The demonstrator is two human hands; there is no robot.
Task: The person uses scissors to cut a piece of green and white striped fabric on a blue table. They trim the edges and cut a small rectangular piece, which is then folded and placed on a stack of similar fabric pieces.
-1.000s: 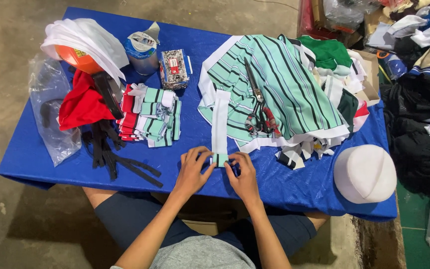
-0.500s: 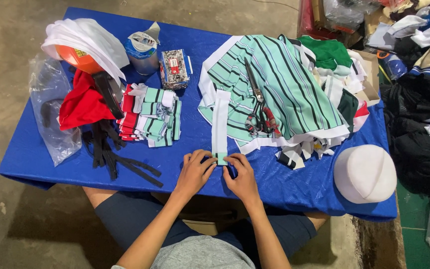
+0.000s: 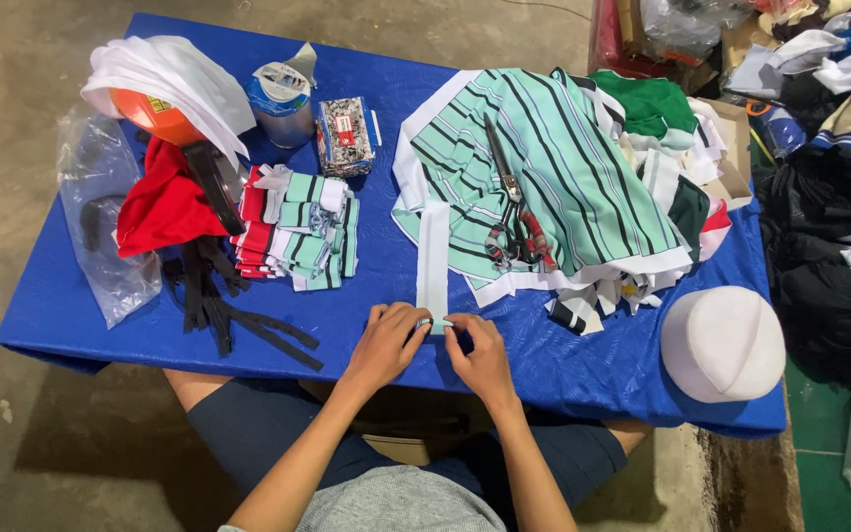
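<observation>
Left hand [image 3: 386, 343] and right hand [image 3: 480, 353] each grip, pinching, the near end of a white fabric strip [image 3: 433, 256] on the blue counter [image 3: 376, 276].

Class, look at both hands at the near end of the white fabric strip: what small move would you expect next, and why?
Probably fold the strip's near end a little further and press it flat. The left hand and right hand both pinch that end on the blue table cover, while the rest lies straight.

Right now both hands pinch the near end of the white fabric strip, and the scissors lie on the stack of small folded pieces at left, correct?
Not quite. The head view shows the scissors lying on the green striped fabric, not the folded stack. Both the left hand and right hand do pinch the white fabric strip at its near end.
</observation>
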